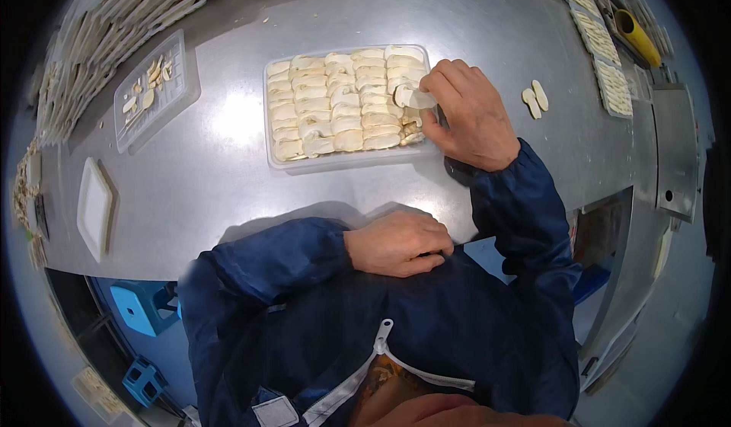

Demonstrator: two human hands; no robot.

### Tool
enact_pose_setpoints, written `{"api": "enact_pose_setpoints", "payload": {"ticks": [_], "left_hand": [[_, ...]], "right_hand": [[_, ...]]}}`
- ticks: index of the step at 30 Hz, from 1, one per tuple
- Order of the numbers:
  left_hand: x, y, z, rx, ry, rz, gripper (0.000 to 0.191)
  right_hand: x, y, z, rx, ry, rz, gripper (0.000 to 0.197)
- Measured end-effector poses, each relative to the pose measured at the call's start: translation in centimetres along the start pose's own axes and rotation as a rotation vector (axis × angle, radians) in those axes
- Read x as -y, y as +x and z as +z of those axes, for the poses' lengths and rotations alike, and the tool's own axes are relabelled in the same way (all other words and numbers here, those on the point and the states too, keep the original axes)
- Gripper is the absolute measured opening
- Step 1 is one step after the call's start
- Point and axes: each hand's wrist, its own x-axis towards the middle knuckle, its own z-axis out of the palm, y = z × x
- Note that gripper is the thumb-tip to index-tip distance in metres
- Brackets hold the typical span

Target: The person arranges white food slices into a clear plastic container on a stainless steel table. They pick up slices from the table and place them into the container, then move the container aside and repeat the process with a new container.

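A clear plastic tray (342,161) holds rows of overlapping pale mushroom slices (344,104). At its right side my right hand (471,115) pinches one whitish mushroom slice (412,97) between thumb and fingers, over the rightmost row. Nearer the tray's lower right corner, that row shows a gap with smaller brownish pieces (411,131). My left hand (400,244) rests at the table's front edge against my jacket, its fingers curled in and nothing visible in them. Two loose mushroom slices (535,99) lie on the table to the right.
On the left of the steel table (228,187) stand a tray with mushroom scraps (185,73) and a white rectangular dish (94,210). Stacked trays (120,33) rise behind them. Filled trays (599,38) line the far right, beside a yellow tube (639,38). Blue stools (143,307) stand below.
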Motion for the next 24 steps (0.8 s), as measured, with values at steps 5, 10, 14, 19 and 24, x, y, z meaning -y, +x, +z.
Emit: {"api": "enact_pose_setpoints", "payload": {"ticks": [5, 10, 14, 19, 24], "left_hand": [[0.1, 0.0, 0.1, -0.021, 0.004, 0.019, 0.014], [0.3, 0.0, 0.2, -0.011, 0.008, 0.023, 0.013], [0.1, 0.0, 0.1, 0.002, 0.014, 0.009, 0.013], [0.2, 0.1, 0.2, 0.0, 0.015, 0.015, 0.013], [-0.1, 0.2, 0.1, 0.021, -0.011, -0.013, 0.012]], "right_hand": [[0.0, 0.2, 0.5, 0.021, -0.022, -0.011, 0.019], [0.1, 0.4, 0.8, 0.032, -0.041, -0.014, 0.018], [0.0, 0.3, 0.6, 0.025, -0.019, 0.013, 0.018], [-2.4, -2.1, -2.7, -0.183, -0.008, 0.211, 0.018], [-4.2, -5.8, -3.0, -0.079, -0.01, 0.579, 0.016]]}}
